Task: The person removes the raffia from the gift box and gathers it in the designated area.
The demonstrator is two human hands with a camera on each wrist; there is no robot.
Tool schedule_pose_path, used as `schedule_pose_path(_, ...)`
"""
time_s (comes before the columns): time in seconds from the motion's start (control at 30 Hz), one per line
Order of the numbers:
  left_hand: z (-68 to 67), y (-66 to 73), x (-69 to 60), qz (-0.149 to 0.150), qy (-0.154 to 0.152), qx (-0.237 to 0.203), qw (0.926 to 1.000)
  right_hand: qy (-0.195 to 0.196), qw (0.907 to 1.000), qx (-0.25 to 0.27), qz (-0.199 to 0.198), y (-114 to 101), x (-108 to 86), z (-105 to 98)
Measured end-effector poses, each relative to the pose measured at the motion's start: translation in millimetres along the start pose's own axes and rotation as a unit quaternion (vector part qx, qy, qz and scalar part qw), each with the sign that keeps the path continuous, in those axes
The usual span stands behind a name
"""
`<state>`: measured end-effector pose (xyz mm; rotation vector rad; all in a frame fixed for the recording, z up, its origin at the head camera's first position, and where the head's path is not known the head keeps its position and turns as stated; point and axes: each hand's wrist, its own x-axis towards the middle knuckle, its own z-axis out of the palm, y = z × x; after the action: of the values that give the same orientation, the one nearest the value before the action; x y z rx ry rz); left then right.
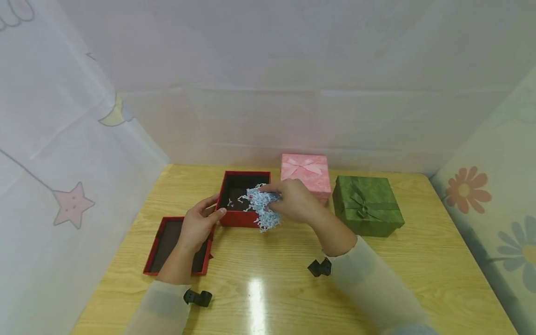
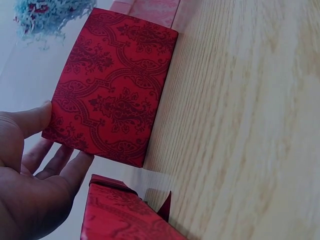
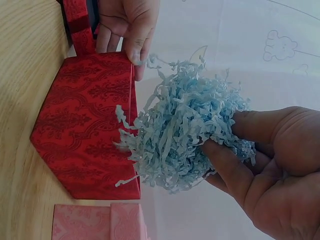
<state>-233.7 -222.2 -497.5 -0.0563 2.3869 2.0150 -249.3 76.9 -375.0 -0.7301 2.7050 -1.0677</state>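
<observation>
My right hand [image 1: 295,201] pinches a bundle of light blue shredded paper [image 3: 187,132] over the right front edge of the red box [image 1: 238,218]. A few loose shreds [image 1: 230,203] lie on the box's dark floor. In the head view small pink-red bits show in the paper. The left hand [image 1: 198,225] holds the box at its left front corner, thumb on the rim and the other fingers along the side. In the left wrist view that hand [image 2: 37,175] touches the patterned red wall [image 2: 112,90].
A red lid [image 1: 153,251], dark inside up, lies left of the box, partly under the left forearm. The pink box [image 1: 310,179] with a bow stands behind the right hand. Farther right is a green box [image 1: 377,204] with a ribbon. Printed cloth surrounds the wooden table [image 1: 268,270].
</observation>
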Motion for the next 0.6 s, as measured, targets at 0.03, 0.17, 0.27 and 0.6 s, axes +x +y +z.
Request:
schedule_pose_path(0.03,-0.4,0.0,-0.3,0.0,-0.001,0.001,1.0,0.001,1.0,0.0,-0.003,2,-2.5,0)
schedule_pose_path(0.17,-1.7,0.3,-0.6,0.002,-0.003,0.018,0.9998,0.016,0.9999,0.003,-0.006,8,-12.9,-2)
schedule_pose_path(0.27,-2.7,0.3,-0.6,0.002,-0.004,0.026,0.9996,0.02,0.9998,0.009,0.0,12,-20.3,-4)
schedule_pose_path(0.6,-2.9,0.4,-2.0,0.0,-0.007,0.022,0.9997,0.037,0.9992,0.012,-0.009,27,-39.8,-7)
